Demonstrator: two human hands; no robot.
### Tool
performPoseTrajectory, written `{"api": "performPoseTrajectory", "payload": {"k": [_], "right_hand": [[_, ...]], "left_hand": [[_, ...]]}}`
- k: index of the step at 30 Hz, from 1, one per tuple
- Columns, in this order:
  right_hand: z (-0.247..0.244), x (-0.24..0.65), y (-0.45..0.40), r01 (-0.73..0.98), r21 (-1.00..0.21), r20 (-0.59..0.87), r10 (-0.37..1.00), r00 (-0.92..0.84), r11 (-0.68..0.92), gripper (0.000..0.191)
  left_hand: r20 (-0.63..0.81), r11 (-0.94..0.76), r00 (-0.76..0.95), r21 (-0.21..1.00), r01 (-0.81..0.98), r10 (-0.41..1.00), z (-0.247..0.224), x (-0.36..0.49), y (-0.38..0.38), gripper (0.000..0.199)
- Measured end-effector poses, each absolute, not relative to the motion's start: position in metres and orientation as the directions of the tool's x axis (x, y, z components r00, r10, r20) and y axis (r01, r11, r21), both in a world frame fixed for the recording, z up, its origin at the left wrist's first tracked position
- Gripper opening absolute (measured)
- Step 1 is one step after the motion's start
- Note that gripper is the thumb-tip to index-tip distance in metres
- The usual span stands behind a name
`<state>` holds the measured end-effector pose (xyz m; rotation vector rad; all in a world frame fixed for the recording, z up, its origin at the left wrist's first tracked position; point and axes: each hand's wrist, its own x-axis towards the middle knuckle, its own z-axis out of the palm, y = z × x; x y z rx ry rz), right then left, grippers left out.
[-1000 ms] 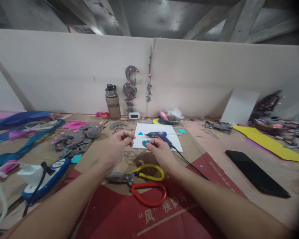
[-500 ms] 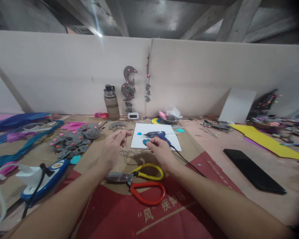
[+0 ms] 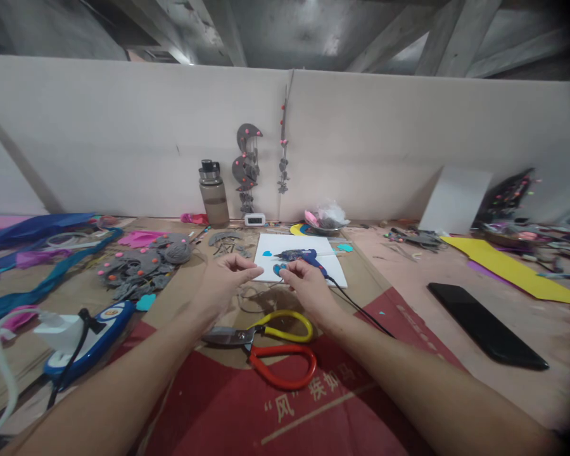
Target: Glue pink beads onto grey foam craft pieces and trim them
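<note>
My right hand (image 3: 306, 285) pinches a small blue felt piece (image 3: 280, 269) between thumb and fingertips, at the near edge of a white board (image 3: 335, 273). To its left, my left hand (image 3: 230, 277) has its thumb and fingers pressed together; whatever may be between them is too small to make out. A blue glue gun (image 3: 304, 256) lies on the board behind the felt piece, near a small blue heart (image 3: 267, 253). Thin grey cord (image 3: 255, 310) lies loosely below both hands. Nearer me are scissors (image 3: 240, 336) with one yellow and one red handle.
Grey felt pieces with pink beads (image 3: 135, 269) and a power strip (image 3: 92, 345) lie left. A black phone (image 3: 484, 323) and yellow sheet (image 3: 517, 269) are right. A bottle (image 3: 213, 196), a small digital clock (image 3: 255, 220) and a dish (image 3: 325, 221) stand by the wall.
My left hand has shifted slightly, its thumb now stretched right toward the blue felt piece. My right hand keeps its pinch in nearly the same place.
</note>
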<state>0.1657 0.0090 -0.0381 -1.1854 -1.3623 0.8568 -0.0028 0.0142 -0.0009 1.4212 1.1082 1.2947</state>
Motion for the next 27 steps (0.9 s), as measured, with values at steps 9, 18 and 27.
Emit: {"api": "performPoseTrajectory", "payload": {"k": [9,18,27], "right_hand": [[-0.03,0.164,0.001,0.261,-0.92,0.314,0.948,0.05,0.292,0.02],[-0.027,0.163,-0.002,0.322,-0.89,0.348,0.937,0.018,0.324,0.015],[-0.034,0.162,-0.001,0.382,-0.85,0.384,0.923,-0.021,0.362,0.015]], "left_hand": [[0.123,-0.132,0.252,0.991,0.016,0.96,-0.015,0.001,0.019,0.02],[0.071,-0.042,0.438,0.996,-0.074,0.896,-0.018,0.002,0.017,0.021],[0.077,-0.036,0.35,0.992,-0.122,0.934,-0.028,0.006,0.02,0.027]]}}
